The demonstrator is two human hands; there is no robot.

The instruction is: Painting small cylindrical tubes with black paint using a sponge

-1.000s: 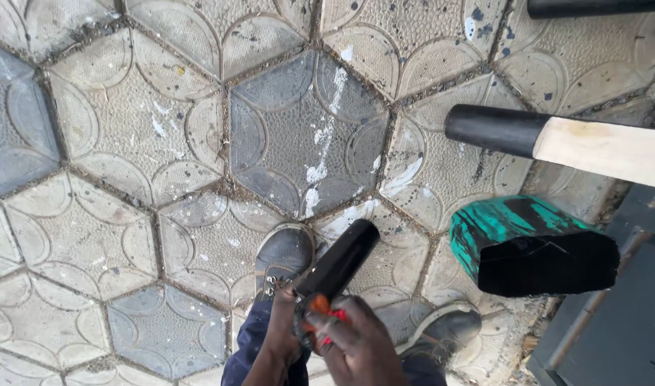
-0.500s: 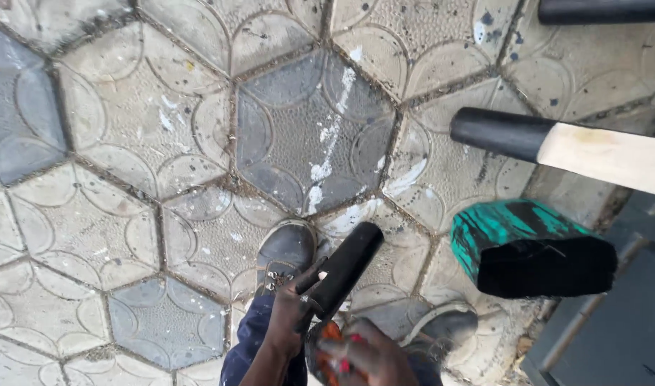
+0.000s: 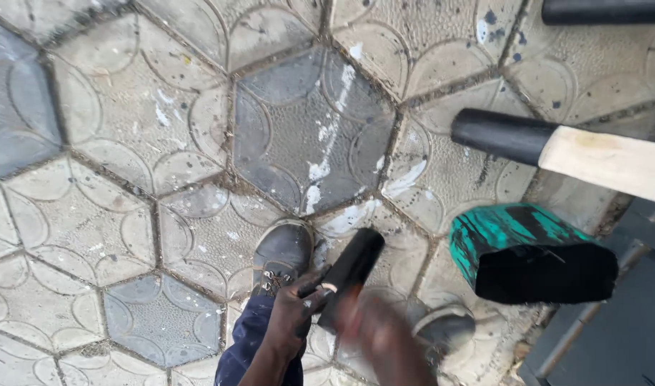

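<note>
Since half a second ago my right hand (image 3: 384, 339) has gone to a blur and the small red piece I saw by it then no longer shows; it now lies across the lower end of the black cylindrical handle (image 3: 350, 275). How its fingers are set I cannot tell through the blur. My left hand (image 3: 293, 311) has stayed put, its fingers curled shut around the handle's lower part, thumb tip against its side. The handle itself has hardly shifted: it rises tilted up and to the right from between my hands, over my shoes.

My left shoe (image 3: 281, 254) is in plain sight beside the left hand; the right shoe (image 3: 442, 329) is partly covered by the blurred hand. To the right stands a teal-and-black sledgehammer head (image 3: 527, 254), well apart from my hands. Above it a pale wooden handle with a black grip (image 3: 577, 150) reaches in from the right edge, and another black bar (image 3: 606, 11) crosses the top right corner.

The floor (image 3: 141, 129) is hexagonal paving, grey and darker grey, embossed with curved petals, streaked with white paint. A dark metal frame (image 3: 613, 322) borders it lower right.
</note>
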